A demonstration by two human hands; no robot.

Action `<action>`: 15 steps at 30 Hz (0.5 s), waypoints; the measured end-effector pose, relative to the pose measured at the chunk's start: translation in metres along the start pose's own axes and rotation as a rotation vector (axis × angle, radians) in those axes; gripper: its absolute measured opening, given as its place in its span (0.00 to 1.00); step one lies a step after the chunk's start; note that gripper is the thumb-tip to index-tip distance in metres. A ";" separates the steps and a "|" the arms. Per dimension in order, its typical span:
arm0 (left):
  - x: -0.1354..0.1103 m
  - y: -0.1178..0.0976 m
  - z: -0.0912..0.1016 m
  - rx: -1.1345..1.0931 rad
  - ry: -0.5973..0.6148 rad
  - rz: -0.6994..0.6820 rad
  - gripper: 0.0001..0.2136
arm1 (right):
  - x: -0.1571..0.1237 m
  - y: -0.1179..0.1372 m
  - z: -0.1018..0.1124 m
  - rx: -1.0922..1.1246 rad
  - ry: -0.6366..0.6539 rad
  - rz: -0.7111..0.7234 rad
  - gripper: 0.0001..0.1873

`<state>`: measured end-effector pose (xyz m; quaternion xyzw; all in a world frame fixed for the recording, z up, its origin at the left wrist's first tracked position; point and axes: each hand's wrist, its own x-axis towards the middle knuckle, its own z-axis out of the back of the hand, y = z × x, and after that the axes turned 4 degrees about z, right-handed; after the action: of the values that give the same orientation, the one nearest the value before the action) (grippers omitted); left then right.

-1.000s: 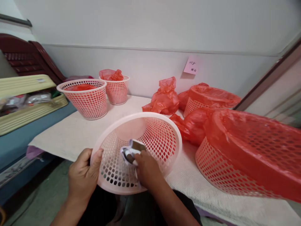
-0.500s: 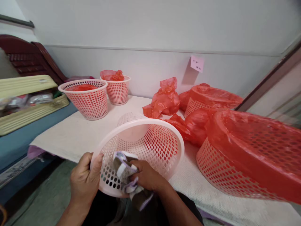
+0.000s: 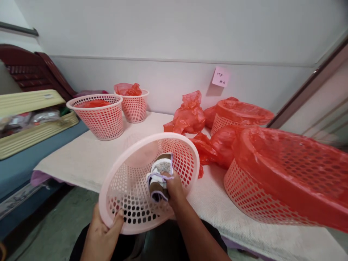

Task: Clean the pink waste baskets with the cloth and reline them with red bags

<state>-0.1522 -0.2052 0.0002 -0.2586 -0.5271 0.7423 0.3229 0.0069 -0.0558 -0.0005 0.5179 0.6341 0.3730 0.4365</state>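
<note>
A pink note (image 3: 220, 77) reads "45g" (second line unclear). Left hand (image 3: 102, 230), grip closed on the basket (image 3: 102, 197), sits lower than before; right hand (image 3: 174, 186), clenching a cloth (image 3: 161, 167), higher.

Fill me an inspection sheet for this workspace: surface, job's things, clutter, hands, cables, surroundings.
Surface: table under a whitish cover.
Job's things: tilted pink basket, mouth toward the person; cloth bunched inside it.
Clutter: two baskets with red plastic at back left; red plastic bag; two red-lined baskets at right.
Hands: left hand grips the basket's rim; right hand holds the cloth.
Cables: nothing seen for certain.
Surroundings: pale wall with handwritten pink note; yellow trays at left.
</note>
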 end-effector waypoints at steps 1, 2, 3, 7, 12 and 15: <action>-0.001 0.006 0.003 0.013 0.013 0.027 0.27 | -0.001 -0.002 -0.001 -0.012 0.012 0.004 0.12; -0.002 0.010 0.006 0.027 0.020 0.050 0.27 | -0.001 -0.004 -0.003 -0.025 0.028 0.006 0.12; -0.002 0.011 0.009 0.041 0.027 0.068 0.27 | -0.002 -0.006 -0.005 -0.038 0.046 0.006 0.12; -0.001 -0.009 0.019 0.047 0.030 -0.010 0.23 | -0.012 -0.012 -0.012 -0.126 0.199 0.022 0.11; 0.014 -0.067 0.017 0.290 -0.061 -0.461 0.14 | -0.036 0.002 -0.014 -0.535 0.705 0.425 0.07; 0.027 -0.094 0.012 0.414 -0.018 -0.668 0.13 | -0.052 0.019 -0.012 -0.719 0.846 0.623 0.08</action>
<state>-0.1597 -0.1702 0.0922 0.0043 -0.4242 0.6891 0.5875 0.0062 -0.1035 0.0294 0.3073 0.4064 0.8443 0.1658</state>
